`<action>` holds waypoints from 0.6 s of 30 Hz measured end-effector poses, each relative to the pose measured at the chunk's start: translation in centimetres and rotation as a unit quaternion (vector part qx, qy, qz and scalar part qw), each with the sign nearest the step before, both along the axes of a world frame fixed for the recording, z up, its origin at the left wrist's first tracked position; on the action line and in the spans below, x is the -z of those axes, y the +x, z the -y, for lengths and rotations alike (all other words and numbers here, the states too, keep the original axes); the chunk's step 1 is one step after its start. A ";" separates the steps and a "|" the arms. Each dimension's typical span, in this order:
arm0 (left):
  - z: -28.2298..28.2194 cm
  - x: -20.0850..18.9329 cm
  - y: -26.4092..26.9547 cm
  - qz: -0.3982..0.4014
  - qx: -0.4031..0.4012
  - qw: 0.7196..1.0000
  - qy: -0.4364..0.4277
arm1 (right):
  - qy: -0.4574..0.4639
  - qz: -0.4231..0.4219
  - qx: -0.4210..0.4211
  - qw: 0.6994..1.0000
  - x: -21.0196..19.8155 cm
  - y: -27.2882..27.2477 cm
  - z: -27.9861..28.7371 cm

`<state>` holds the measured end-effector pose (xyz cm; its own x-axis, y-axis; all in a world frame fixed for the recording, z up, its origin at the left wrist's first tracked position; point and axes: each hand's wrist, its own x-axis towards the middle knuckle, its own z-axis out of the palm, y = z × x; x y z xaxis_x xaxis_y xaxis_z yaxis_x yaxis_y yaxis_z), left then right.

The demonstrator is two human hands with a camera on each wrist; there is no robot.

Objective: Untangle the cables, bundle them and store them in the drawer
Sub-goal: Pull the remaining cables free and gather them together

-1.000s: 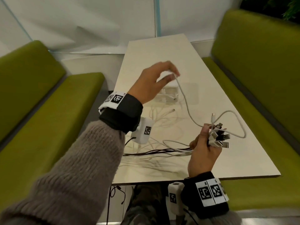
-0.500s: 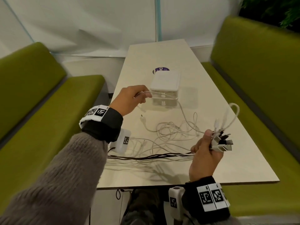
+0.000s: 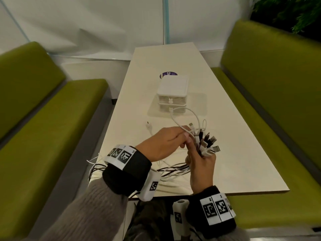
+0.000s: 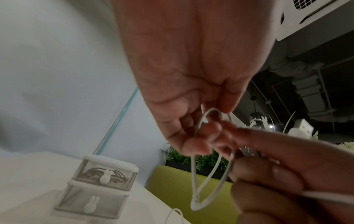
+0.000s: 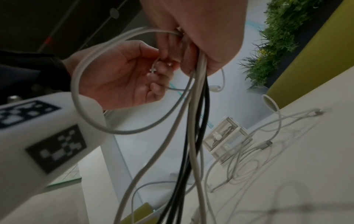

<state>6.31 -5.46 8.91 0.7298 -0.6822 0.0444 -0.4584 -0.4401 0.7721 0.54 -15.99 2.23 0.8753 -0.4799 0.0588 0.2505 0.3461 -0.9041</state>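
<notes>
Gripping a fan of plug ends, the right hand [image 3: 202,164] clenches the cables [image 3: 206,141] above the table's [image 3: 243,153] near half; the left hand [image 3: 165,145] pinches one white cable [image 3: 182,127] beside it. Head view alone shows bare tabletop right of the hands. Left wrist view alone shows coiled cables inside the upper drawer [image 4: 107,175] of the drawer unit [image 3: 172,94], which stands mid-table.

Lower drawer [image 4: 90,201] contents blurred.
</notes>
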 end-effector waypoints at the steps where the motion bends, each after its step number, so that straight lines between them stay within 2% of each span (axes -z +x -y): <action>1: 0.0 0.2 -0.3 0.013 0.015 1.000 0.005 | 0.007 -0.003 0.003 1.000 0.2 0.0 0.2; 3: -0.1 0.3 -0.8 0.021 0.021 1.000 -0.007 | 0.009 0.002 -0.007 1.000 0.3 0.0 0.4; 7: -1.6 0.2 -0.7 0.051 -0.063 0.996 -0.048 | -0.063 0.015 -0.040 0.997 0.1 0.0 0.6; 10: -6.3 0.6 0.9 0.118 -0.168 0.978 -0.039 | -0.004 0.013 -0.036 0.999 0.3 0.1 1.1; 11: -8.4 0.7 1.5 0.140 -0.233 0.961 -0.050 | 0.007 0.008 -0.023 1.000 0.4 0.2 1.3; 13: -12.9 0.7 1.8 0.182 -0.365 0.909 -0.078 | 0.011 -0.005 0.002 1.000 0.6 0.2 1.5; 16: -19.5 1.1 1.8 0.240 -0.532 0.810 -0.057 | 0.029 -0.003 0.010 1.000 0.8 0.4 1.4; 18: -23.4 2.3 2.1 0.228 -0.618 0.752 -0.024 | 0.036 -0.003 0.004 0.999 0.7 0.6 1.2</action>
<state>8.40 17.89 6.61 0.7068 0.5143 0.4857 0.0552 -0.7246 0.6870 1.11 -17.21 1.53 0.8716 -0.4900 0.0185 0.2477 0.4074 -0.8790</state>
